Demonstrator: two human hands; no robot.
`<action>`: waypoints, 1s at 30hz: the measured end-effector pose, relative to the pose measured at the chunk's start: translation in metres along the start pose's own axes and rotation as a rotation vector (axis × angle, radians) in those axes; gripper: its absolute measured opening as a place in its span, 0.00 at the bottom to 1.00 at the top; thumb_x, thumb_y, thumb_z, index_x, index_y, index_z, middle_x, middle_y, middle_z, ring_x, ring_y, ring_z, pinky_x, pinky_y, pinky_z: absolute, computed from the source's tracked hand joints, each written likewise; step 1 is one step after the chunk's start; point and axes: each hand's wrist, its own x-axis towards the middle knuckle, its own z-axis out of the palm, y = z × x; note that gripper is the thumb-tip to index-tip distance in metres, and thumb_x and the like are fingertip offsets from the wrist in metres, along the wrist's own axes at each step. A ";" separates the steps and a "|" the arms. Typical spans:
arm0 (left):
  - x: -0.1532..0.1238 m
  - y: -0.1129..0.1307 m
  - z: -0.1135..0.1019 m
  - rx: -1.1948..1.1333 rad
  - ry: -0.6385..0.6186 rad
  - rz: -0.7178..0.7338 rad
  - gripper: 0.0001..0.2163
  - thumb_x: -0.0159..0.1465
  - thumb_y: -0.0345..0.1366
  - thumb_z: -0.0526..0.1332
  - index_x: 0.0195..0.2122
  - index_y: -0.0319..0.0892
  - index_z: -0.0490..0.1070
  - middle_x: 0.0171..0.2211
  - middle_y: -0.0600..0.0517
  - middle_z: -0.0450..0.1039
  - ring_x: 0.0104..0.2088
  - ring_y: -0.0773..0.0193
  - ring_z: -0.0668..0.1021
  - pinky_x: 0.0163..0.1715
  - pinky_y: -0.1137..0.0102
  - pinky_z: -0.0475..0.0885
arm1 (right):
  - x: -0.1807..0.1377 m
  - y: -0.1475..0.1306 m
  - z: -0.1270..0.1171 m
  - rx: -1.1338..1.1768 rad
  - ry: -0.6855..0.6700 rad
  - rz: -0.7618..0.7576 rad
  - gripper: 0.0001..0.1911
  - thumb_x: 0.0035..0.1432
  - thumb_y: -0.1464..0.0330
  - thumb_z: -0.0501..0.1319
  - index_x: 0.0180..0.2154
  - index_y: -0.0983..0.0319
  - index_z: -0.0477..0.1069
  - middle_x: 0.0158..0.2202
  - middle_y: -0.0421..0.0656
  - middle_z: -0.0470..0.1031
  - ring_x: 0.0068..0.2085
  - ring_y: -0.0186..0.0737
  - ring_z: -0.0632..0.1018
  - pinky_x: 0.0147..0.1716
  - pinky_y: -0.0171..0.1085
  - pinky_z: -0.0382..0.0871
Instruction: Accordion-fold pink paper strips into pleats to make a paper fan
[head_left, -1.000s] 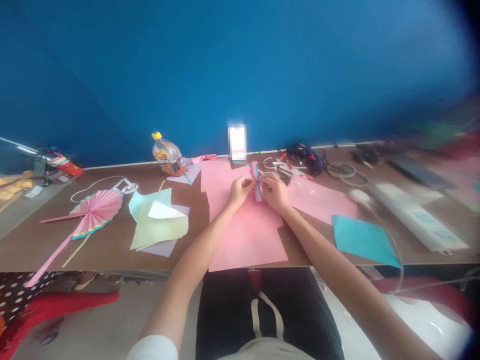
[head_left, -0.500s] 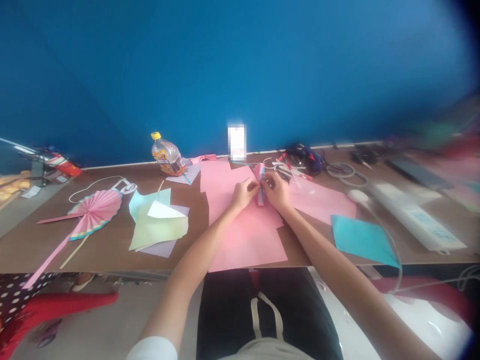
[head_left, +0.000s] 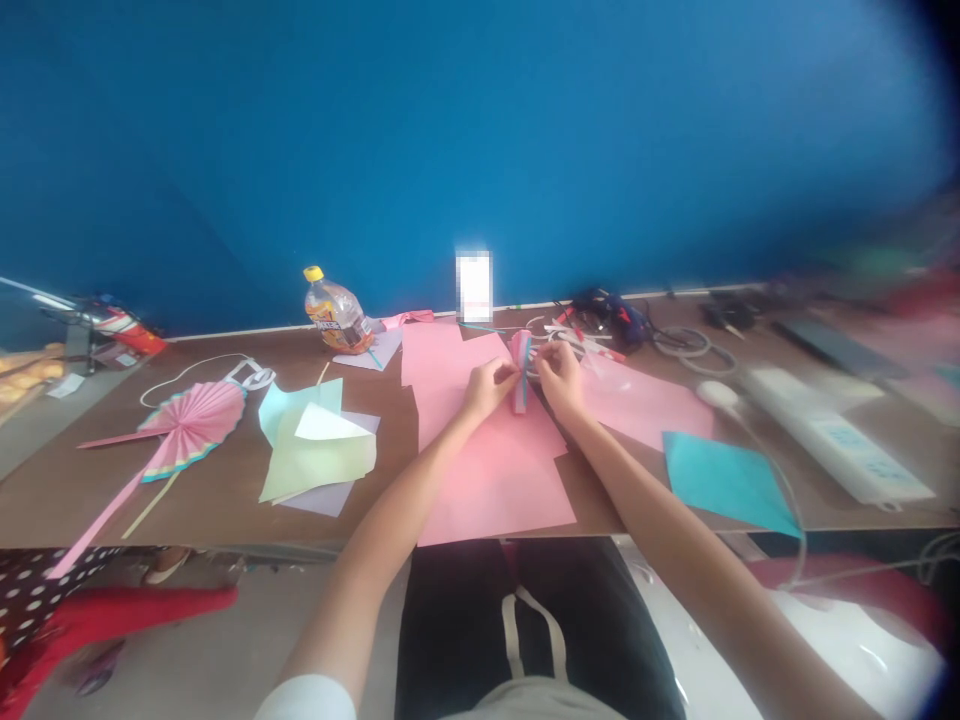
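A narrow pleated strip of folded pink paper (head_left: 519,398) with a teal band stands out over the pink sheets (head_left: 487,480) in front of me. My left hand (head_left: 489,388) pinches it from the left side between thumb and fingertips. On its other side, my right hand (head_left: 560,375) has its fingers bent together in a pinch, a small gap away from the strip. Whatever lies between those right fingertips is too small to make out.
Left on the brown table (head_left: 390,520) lie a pink paper fan (head_left: 196,425) and coloured paper pieces (head_left: 319,465). A plastic bottle (head_left: 337,315) stands behind. To the right are a teal sheet (head_left: 724,480), a white power strip (head_left: 840,435) and coiled cables (head_left: 686,345).
My right hand has drawn back a little to the right, off the folded paper, showing more of its teal band. My left hand keeps its pinch in nearly the same place.
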 end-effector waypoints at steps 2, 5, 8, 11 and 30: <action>0.000 0.000 0.001 -0.011 -0.007 -0.003 0.13 0.57 0.46 0.64 0.33 0.39 0.72 0.32 0.50 0.75 0.33 0.65 0.76 0.37 0.70 0.71 | 0.000 -0.002 -0.001 0.003 -0.009 -0.008 0.03 0.53 0.70 0.55 0.33 0.60 0.64 0.31 0.39 0.70 0.31 0.35 0.70 0.32 0.34 0.63; 0.000 -0.001 0.001 -0.035 -0.008 -0.009 0.14 0.56 0.46 0.64 0.33 0.39 0.72 0.31 0.50 0.75 0.33 0.65 0.76 0.37 0.70 0.71 | -0.002 -0.007 -0.002 -0.045 -0.041 -0.036 0.04 0.54 0.70 0.55 0.33 0.61 0.67 0.30 0.39 0.71 0.30 0.35 0.70 0.32 0.35 0.64; 0.001 -0.001 0.000 -0.072 -0.004 -0.026 0.14 0.55 0.46 0.65 0.33 0.39 0.71 0.31 0.50 0.75 0.33 0.65 0.76 0.37 0.69 0.71 | -0.003 -0.011 -0.003 -0.095 -0.068 -0.055 0.08 0.56 0.68 0.54 0.35 0.61 0.71 0.33 0.42 0.75 0.31 0.36 0.72 0.31 0.35 0.65; 0.001 0.001 -0.001 -0.090 -0.007 -0.038 0.14 0.54 0.46 0.66 0.32 0.39 0.71 0.31 0.50 0.74 0.33 0.65 0.76 0.37 0.69 0.71 | -0.003 -0.012 -0.004 -0.145 -0.090 -0.096 0.10 0.56 0.69 0.54 0.36 0.61 0.73 0.35 0.42 0.76 0.33 0.37 0.73 0.32 0.36 0.66; 0.001 0.002 0.000 -0.062 0.034 -0.107 0.15 0.54 0.46 0.65 0.29 0.39 0.68 0.28 0.53 0.73 0.30 0.68 0.75 0.34 0.71 0.70 | -0.003 -0.014 -0.006 -0.373 -0.120 -0.363 0.11 0.59 0.70 0.55 0.35 0.56 0.76 0.40 0.45 0.74 0.44 0.45 0.72 0.46 0.44 0.67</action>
